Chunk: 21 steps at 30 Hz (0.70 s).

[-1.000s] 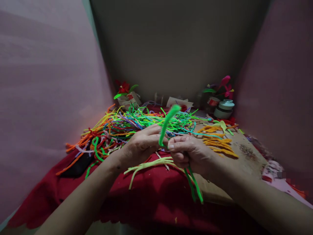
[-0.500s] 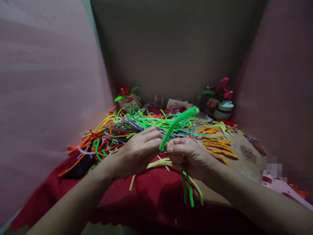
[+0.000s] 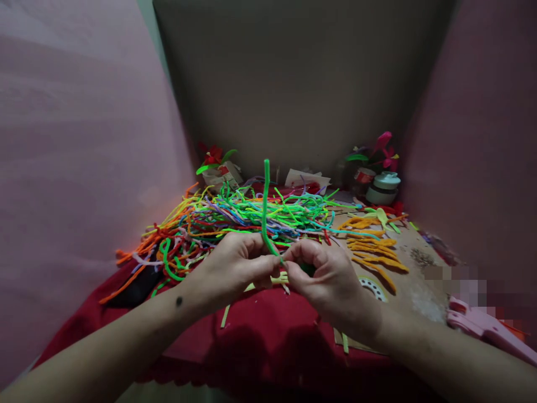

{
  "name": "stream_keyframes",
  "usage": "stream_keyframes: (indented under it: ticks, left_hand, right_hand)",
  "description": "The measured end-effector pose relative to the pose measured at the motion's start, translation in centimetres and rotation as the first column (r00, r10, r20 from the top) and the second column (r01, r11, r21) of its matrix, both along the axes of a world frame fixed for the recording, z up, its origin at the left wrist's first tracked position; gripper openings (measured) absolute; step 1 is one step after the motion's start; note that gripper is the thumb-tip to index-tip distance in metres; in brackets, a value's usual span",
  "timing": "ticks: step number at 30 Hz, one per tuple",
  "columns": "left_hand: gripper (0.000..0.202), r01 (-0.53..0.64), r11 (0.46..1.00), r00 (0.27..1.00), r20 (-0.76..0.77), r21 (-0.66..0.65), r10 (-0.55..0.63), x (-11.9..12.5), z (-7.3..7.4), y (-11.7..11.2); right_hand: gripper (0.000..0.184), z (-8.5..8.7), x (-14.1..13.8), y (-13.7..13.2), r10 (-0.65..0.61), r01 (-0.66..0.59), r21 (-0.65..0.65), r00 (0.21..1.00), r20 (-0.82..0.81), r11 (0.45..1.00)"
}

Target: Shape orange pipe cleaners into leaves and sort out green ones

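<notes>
A bright green pipe cleaner point(image 3: 265, 204) stands up between my hands, its lower part bent toward the right. My left hand point(image 3: 237, 266) is closed on it, thumb and fingers pinching near the bend. At the low end my right hand point(image 3: 331, 277) pinches it between thumb and fingertips, almost touching the left fingertips. A dark green bit shows under the right fingers, mostly hidden. Behind the hands spreads a tangled heap of coloured pipe cleaners point(image 3: 235, 215). Pale yellow pipe cleaners point(image 3: 251, 286) lie beneath my hands, partly covered.
Orange fuzzy shapes point(image 3: 375, 246) lie on a board point(image 3: 413, 232) at the right, near a white ring with dark dots point(image 3: 372, 288). A pink tool point(image 3: 482, 322) is at the right edge. Fuzzy flowers point(image 3: 388, 151) and a lidded jar point(image 3: 384, 187) stand behind. Red cloth point(image 3: 235, 341) covers the front.
The green pipe cleaner has swung from leaning right to nearly upright and moved left. Green ends hanging below my right hand no longer show. The right hand has turned, fingertips now meeting the left.
</notes>
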State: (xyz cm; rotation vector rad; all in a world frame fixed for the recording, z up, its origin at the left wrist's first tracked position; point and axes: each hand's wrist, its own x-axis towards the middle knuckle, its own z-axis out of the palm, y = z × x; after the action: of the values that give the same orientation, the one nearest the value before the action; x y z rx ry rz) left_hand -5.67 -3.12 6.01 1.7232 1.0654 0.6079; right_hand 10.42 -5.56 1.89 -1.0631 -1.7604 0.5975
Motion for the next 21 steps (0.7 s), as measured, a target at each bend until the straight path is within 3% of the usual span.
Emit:
stream_keyframes:
  ticks: [3, 6, 10, 12, 14, 15, 16, 17, 18, 19, 21]
  left_hand:
    - [0.016, -0.023, 0.961, 0.993, 0.108, -0.277, 0.055, 0.1, -0.4, 0.5]
    - [0.018, 0.027, 0.866, 0.97, 0.224, -0.5, 0.099, 0.0, -1.1, 0.8]
    - [0.018, 0.158, 0.747, 0.925, 0.361, -0.646, 0.116, -0.3, -1.1, 0.6]
    - [0.019, 0.2, 0.769, 0.927, 0.37, -0.607, 0.051, -0.6, -0.4, 0.2]
    - [0.021, 0.192, 0.87, 0.951, 0.306, -0.455, -0.05, -1.0, 0.6, -0.3]
    - [0.02, 0.153, 0.936, 0.964, 0.257, -0.316, -0.071, -1.2, 1.0, -0.6]
    - [0.017, 0.09, 0.987, 0.975, 0.213, -0.133, -0.06, -1.3, 1.3, -0.9]
    - [0.014, 0.02, 0.996, 0.984, 0.175, 0.083, -0.034, -1.5, 1.5, -1.1]
    - [0.013, -0.032, 0.955, 0.99, 0.141, 0.296, -0.011, -1.5, 1.6, -1.2]
    - [0.015, -0.05, 0.879, 0.995, 0.104, 0.474, 0.0, -1.6, 1.5, -1.3]
    - [0.014, 0.005, 0.73, 1.0, 0.017, 0.684, -0.024, -1.4, 1.2, -1.3]
  right_hand:
    - [0.015, -0.6, 0.0, -0.1, -0.099, 0.02, 0.317, 0.967, 0.233, 0.948]
    - [0.02, -1.3, 0.3, -0.1, -0.176, -0.063, 0.514, 0.898, 0.403, 0.856]
    - [0.015, -1.5, 0.9, -0.3, -0.147, -0.21, 0.6, 0.859, 0.49, 0.772]
    - [0.011, -0.9, 1.1, -0.3, -0.109, -0.123, 0.548, 0.921, 0.373, 0.828]
    - [0.009, 0.0, 1.1, -0.4, -0.059, -0.001, 0.333, 0.984, 0.169, 0.943]
    - [0.009, 0.4, 1.1, -0.4, -0.037, 0.026, 0.172, 0.997, 0.064, 0.985]
    - [0.01, 0.9, 1.1, -0.4, -0.024, 0.024, 0.011, 0.999, -0.034, 1.0]
    - [0.011, 1.3, 1.0, -0.4, -0.018, 0.003, -0.126, 0.993, -0.116, 0.992]
    - [0.012, 1.6, 1.0, -0.4, -0.015, -0.028, -0.227, 0.983, -0.182, 0.973]
    - [0.012, 1.8, 0.9, -0.4, -0.009, -0.061, -0.293, 0.973, -0.232, 0.954]
    - [0.012, 1.9, 0.8, -0.3, 0.011, -0.12, -0.339, 0.952, -0.307, 0.933]
